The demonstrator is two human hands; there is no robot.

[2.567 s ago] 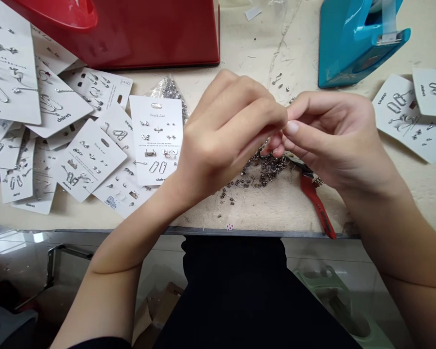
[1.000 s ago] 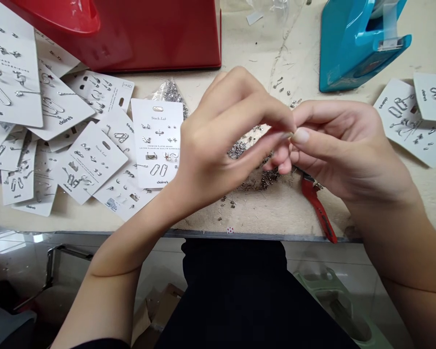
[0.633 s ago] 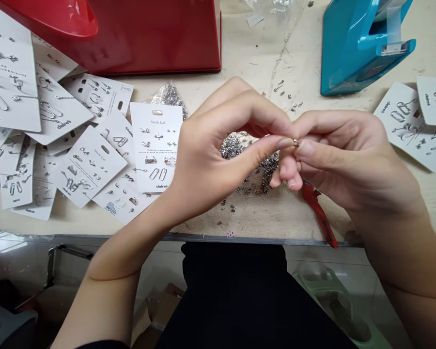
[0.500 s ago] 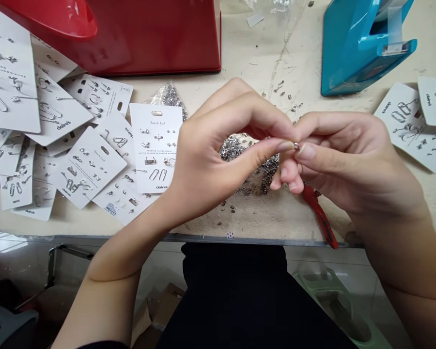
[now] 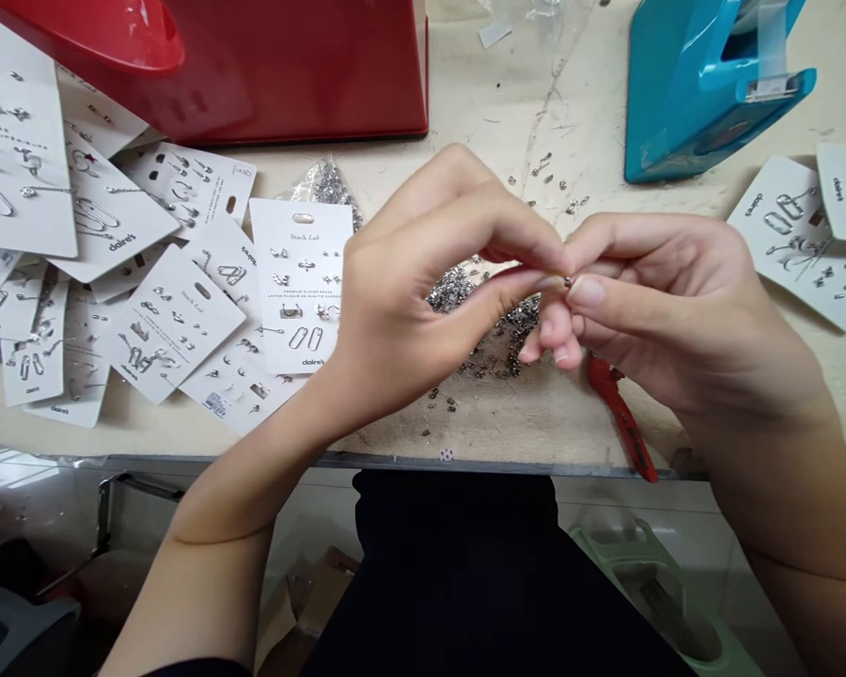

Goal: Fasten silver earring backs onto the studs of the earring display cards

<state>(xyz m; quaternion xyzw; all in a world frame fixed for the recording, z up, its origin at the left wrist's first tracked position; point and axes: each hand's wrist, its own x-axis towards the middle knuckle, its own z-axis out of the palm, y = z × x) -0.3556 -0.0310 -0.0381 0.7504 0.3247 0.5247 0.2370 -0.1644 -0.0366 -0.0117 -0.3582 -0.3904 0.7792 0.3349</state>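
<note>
My left hand (image 5: 409, 291) and my right hand (image 5: 677, 306) meet over the table, thumb and forefinger of each pinched together. Between the four fingertips is a tiny silver metal piece (image 5: 568, 281), perhaps an earring back; most of it is covered. Below and behind my left hand lies a pile of small silver metal pieces (image 5: 451, 288), partly hidden by the fingers. A white earring card (image 5: 302, 282) with several silver earrings on it rests beside my left wrist. Under my right hand sticks out the red handle of a hand tool (image 5: 627, 423); its head is hidden.
More earring cards (image 5: 176, 324) overlap on the left, and further cards (image 5: 782, 254) lie at the right. At the back stand a red metal box-like object (image 5: 324, 75) and a blue tape dispenser (image 5: 669, 103). A plastic bag of silver pieces (image 5: 331, 183) sits behind the card.
Both hands have shifted very slightly left, still pinching the tiny metal piece, and less of it shows now. The view has moved a little; the things on the table lie as before.
</note>
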